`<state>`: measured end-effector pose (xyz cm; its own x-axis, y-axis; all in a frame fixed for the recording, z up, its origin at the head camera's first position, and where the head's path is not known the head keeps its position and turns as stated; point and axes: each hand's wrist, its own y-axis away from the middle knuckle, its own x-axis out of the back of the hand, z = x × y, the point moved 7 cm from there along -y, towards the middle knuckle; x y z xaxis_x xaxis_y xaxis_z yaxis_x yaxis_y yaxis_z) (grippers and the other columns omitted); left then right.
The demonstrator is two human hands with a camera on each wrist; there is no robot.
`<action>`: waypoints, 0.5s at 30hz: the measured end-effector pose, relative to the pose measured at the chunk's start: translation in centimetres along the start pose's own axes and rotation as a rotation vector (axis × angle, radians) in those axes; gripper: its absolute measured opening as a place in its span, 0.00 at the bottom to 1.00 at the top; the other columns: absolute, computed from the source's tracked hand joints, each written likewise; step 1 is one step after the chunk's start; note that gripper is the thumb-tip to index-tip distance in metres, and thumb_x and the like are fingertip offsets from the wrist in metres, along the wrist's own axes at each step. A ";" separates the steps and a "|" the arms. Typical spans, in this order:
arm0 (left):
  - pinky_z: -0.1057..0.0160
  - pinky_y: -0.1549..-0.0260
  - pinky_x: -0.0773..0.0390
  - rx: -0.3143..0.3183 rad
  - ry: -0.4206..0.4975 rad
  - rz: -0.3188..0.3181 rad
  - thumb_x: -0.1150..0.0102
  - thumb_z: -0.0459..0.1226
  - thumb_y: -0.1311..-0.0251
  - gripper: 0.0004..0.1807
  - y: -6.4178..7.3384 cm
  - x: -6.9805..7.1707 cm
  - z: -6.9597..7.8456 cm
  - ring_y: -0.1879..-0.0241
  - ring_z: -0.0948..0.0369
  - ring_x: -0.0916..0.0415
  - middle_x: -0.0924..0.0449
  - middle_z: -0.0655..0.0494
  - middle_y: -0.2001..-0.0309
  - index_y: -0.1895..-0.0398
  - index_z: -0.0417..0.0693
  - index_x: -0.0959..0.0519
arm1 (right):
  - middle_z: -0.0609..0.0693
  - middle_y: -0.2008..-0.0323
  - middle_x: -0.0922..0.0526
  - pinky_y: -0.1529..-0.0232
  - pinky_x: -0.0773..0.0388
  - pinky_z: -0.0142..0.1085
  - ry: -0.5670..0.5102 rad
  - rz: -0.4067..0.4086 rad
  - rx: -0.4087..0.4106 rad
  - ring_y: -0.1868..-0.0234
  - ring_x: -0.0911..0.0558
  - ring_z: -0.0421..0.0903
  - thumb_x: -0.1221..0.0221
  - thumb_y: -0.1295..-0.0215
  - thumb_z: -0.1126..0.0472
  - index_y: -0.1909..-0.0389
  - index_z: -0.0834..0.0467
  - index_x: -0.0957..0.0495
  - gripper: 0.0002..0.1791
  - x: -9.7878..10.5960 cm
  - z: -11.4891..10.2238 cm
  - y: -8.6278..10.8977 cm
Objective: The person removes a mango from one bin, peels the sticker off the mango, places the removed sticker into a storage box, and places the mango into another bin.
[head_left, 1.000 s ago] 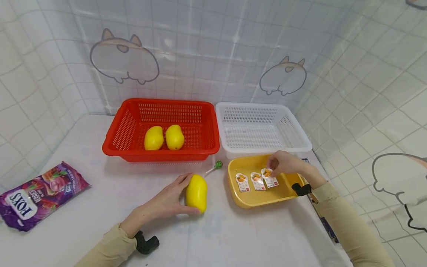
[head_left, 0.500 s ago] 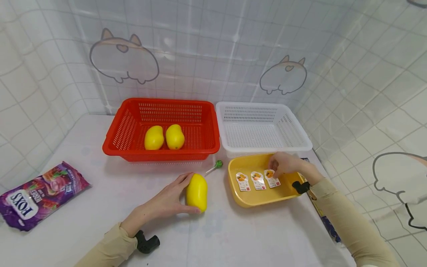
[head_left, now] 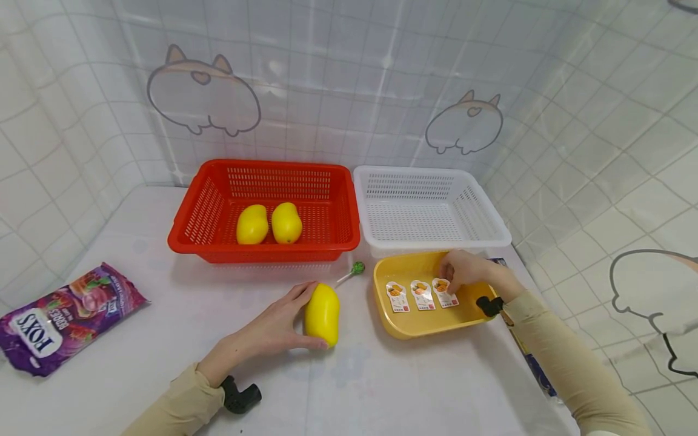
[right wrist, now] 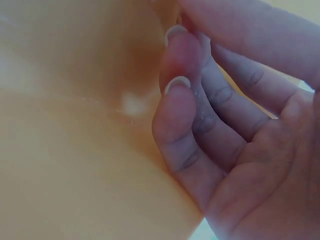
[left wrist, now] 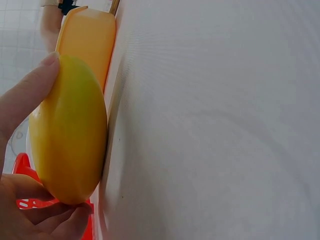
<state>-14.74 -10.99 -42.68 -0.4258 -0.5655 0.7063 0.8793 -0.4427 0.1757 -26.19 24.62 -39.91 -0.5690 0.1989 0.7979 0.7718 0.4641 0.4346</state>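
Note:
My left hand [head_left: 278, 324] grips a yellow mango [head_left: 323, 315] lying on the white tabletop, thumb at its near end and fingers round its far end. In the left wrist view the mango [left wrist: 72, 130] shows a greenish patch. Inside the yellow basin [head_left: 398, 330], my right hand [head_left: 466, 269] bends down with curled fingers, its fingertips pinching the edge of the rightmost small printed card [head_left: 444, 293]. Two similar cards, a middle card [head_left: 422, 295] and a left card [head_left: 397, 297], lie beside it. The right wrist view shows curled fingers [right wrist: 175, 115]; no card is visible there.
Behind stand a red basket [head_left: 262, 249] holding two mangoes [head_left: 269, 224] and a white basket [head_left: 436, 244]. A green lollipop [head_left: 357, 267] lies between mango and basin. A purple Fox's candy bag [head_left: 71, 318] lies at left; a dark blue packet [head_left: 537, 372] lies partly under the right arm.
The rightmost card has shifted slightly right and straightened into line with the other two, my right hand moving with it. My left hand stays on the mango.

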 end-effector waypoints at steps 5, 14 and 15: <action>0.42 0.28 0.40 -0.005 -0.004 0.001 0.27 0.68 0.62 0.69 0.0 0.1 0.0 0.25 0.48 0.46 0.49 0.48 0.21 0.20 0.45 0.49 | 0.52 0.71 0.21 0.67 0.24 0.33 0.013 -0.007 -0.029 0.70 0.25 0.45 0.24 0.53 0.68 0.65 0.64 0.21 0.17 -0.2 0.2 -0.4; 0.42 0.28 0.40 -0.001 -0.008 0.000 0.27 0.68 0.62 0.69 0.0 0.0 0.0 0.24 0.48 0.46 0.50 0.49 0.21 0.20 0.46 0.49 | 0.49 0.74 0.23 0.71 0.28 0.31 0.045 -0.013 -0.072 0.73 0.26 0.43 0.24 0.54 0.66 0.67 0.64 0.21 0.16 -0.3 0.2 -0.4; 0.42 0.28 0.40 -0.002 -0.009 0.000 0.27 0.68 0.62 0.69 0.0 0.1 0.0 0.24 0.48 0.46 0.50 0.49 0.21 0.20 0.46 0.49 | 0.49 0.75 0.23 0.71 0.28 0.31 0.044 -0.013 -0.073 0.73 0.26 0.43 0.25 0.53 0.66 0.67 0.64 0.21 0.15 -0.3 0.2 -0.4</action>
<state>-14.79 -11.02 -42.65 -0.4236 -0.5596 0.7123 0.8791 -0.4437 0.1742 -26.41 24.51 -40.43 -0.5676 0.1546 0.8087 0.7838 0.4020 0.4733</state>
